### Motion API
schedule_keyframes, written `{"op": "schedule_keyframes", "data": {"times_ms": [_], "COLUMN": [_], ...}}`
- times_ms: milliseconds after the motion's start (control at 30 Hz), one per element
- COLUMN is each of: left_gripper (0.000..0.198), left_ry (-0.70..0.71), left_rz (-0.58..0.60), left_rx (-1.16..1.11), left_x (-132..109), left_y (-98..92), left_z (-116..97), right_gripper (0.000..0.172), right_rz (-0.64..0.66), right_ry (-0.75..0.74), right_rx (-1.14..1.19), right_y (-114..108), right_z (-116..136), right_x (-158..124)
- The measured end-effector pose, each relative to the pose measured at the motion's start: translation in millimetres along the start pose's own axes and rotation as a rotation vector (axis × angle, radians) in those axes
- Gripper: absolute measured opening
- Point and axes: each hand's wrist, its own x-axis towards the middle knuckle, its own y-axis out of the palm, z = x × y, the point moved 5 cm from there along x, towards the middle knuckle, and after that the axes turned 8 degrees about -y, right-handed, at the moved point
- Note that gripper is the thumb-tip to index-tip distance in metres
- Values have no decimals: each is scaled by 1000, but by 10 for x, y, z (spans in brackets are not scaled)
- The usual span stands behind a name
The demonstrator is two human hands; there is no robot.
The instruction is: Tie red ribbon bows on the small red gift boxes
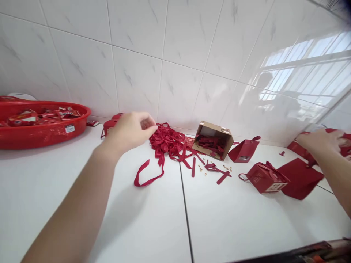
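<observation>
My left hand (pixel 133 129) hovers at the left edge of a tangled pile of dark red ribbon (pixel 166 138). Its thumb and forefinger curl towards each other with tips close together, and no ribbon hangs from them. One ribbon end loops out over the white surface below the hand. At the far right, my right hand (pixel 322 144) is smeared by motion above several red boxes (pixel 346 142). A plain red gift bag (pixel 300 179) lies just below it; whether the fingers touch it I cannot tell. Next to that bag sits a red gift box (pixel 265 178) with a ribbon bow.
A red plastic basin (pixel 44 135) with wrapped red packets stands at the left. An open cardboard box (pixel 214 138) holding dark red pieces lies near the tiled wall, beside a small red bag (pixel 244 149). Red strips (pixel 193 167) and tiny gold pieces (pixel 201 168) are scattered in front.
</observation>
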Motion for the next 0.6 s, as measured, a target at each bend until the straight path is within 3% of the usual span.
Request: {"op": "schedule_keyframes", "data": {"times_ms": [33, 67, 133, 200, 233, 333, 433, 467, 500, 567, 600], "left_gripper": [18, 19, 19, 19, 16, 10, 6, 7, 8, 16, 22], "left_ry": [-42, -93, -256, -346, -359, -288, -149, -122, -112, -132, -148], "left_rz": [98, 238, 667, 849, 897, 913, 814, 782, 760, 749, 741], "left_rx": [100, 224, 491, 543, 547, 466, 335, 312, 302, 304, 297], "left_x": [75, 133, 128, 99, 86, 106, 202, 233, 258, 283, 291], "left_y": [152, 338, 758, 1031, 1130, 1276, 1271, 1269, 1278, 1333, 1367], "left_z": [91, 202, 503, 714, 783, 819, 706, 686, 691, 787, 866], "right_gripper": [69, 73, 54, 31, 29, 34, 50, 47, 40, 25, 22], "right_rz": [37, 91, 129, 243, 427, 750, 974, 1116, 1175, 1215, 1199], "right_ry": [4, -38, -188, -294, -336, -412, -322, -99, 35, 201, 214], "right_rx": [-4, 38, 204, 486, 652, 795, 897, 983, 1022, 1060, 1061], "right_y": [22, 56, 109, 245, 388, 790, 1200, 1358, 1470, 1625, 1672], "right_z": [259, 551, 1161, 1679, 1907, 2330, 2515, 2520, 2534, 2568, 2590], "right_x": [-38, -122, -449, -1001, -1363, -2464, -3258, -3452, -3579, -3698, -3700]}}
